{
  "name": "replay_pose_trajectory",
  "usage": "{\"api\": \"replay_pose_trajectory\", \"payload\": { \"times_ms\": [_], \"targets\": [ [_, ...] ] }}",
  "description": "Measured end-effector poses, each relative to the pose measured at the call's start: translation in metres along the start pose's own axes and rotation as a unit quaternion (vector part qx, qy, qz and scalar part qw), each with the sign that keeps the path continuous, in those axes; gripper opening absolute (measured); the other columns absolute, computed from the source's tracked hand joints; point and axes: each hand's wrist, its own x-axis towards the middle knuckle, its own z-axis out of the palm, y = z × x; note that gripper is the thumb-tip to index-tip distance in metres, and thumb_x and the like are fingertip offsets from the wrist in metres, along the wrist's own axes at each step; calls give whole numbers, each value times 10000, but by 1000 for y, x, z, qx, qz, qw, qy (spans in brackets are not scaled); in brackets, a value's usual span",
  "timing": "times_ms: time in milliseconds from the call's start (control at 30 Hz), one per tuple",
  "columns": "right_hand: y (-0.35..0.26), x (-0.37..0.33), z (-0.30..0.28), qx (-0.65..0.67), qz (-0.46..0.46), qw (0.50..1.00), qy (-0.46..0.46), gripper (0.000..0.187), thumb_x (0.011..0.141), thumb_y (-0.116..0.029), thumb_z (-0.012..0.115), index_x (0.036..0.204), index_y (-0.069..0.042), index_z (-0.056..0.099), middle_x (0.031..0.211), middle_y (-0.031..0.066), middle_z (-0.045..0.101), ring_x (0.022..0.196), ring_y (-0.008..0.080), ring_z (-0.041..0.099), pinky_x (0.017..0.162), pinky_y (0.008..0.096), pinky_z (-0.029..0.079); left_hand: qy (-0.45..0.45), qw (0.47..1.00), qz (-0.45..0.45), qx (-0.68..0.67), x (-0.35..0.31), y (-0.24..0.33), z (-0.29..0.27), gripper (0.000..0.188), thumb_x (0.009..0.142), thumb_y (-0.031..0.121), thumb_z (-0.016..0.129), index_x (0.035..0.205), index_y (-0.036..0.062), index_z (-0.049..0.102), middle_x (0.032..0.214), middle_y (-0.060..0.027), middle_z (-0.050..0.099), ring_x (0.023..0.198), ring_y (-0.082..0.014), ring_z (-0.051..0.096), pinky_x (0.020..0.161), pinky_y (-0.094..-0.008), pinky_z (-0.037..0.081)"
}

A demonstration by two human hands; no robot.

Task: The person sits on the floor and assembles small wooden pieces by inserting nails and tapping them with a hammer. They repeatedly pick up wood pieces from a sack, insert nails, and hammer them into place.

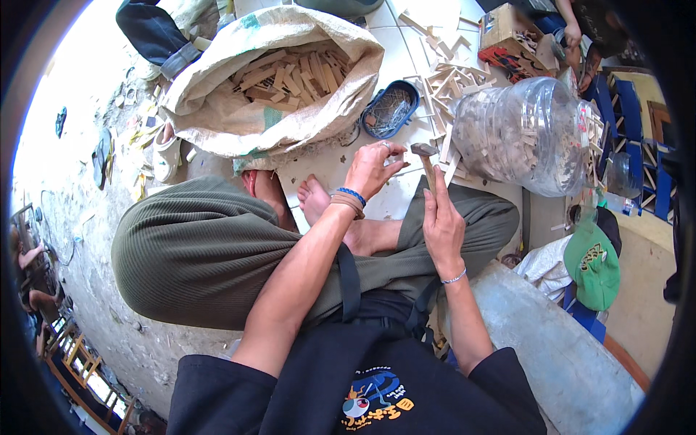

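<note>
My right hand (pixel 444 228) is closed around the wooden handle of a hammer (pixel 430 172), its dark metal head raised above the pale tiles. Just left of the hammer head, my left hand (pixel 371 170) has its fingers curled toward the thumb in a pinch. Whatever sits between those fingertips is too small to make out. Beyond my hands stands a blue plastic tub (pixel 416 100) holding thin metal nails (pixel 391 109). Small wooden pieces (pixel 455 81), several joined at angles, lie in a loose heap to the right of the tub.
A woven sack (pixel 199 94) full of short wood strips (pixel 297 78) stands at the far left. On the right, a large clear plastic jar (pixel 507 134) lies on its side. Behind it are a wooden crate (pixel 504 36) and another person's hands (pixel 576 43). A green cap (pixel 591 267) hangs at right.
</note>
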Motion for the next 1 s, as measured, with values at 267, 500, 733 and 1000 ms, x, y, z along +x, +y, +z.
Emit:
{"api": "replay_pose_trajectory", "payload": {
  "times_ms": [267,500,733,1000],
  "targets": [
    [-7,19,-7,131,73,989,7,553,1077,-271,614,1605,-224,459,991,248,741,846,477,708,698,528,554,-17,999,36,28,3,6,-4,318,910,181,803,1174,19,728,1073,-179,770,1038,-332,752,884,-402,601],
    [7,51,-31,277,101,956,2,515,1019,-264,738,1475,-66,601,1150,136,772,995,181,717,908,347,554,-75,996,48,-24,8,53,-9,337,899,207,779,1156,3,702,1062,-201,770,994,-372,753,867,-427,587],
    [0,42,-60,446,150,881,-38,343,1068,-288,685,1367,-124,641,679,-115,446,513,-11,360,459,197,295,-73,985,154,-17,14,118,-41,308,887,178,836,1149,46,742,1053,-150,764,988,-344,731,832,-422,571],
    [-27,35,-91,556,128,820,-47,373,1033,-367,724,1308,-124,658,681,-104,485,550,5,417,502,202,335,-81,977,193,31,8,179,-79,343,837,201,891,1131,68,773,977,-124,765,872,-308,734,754,-397,580]
  ]
}}
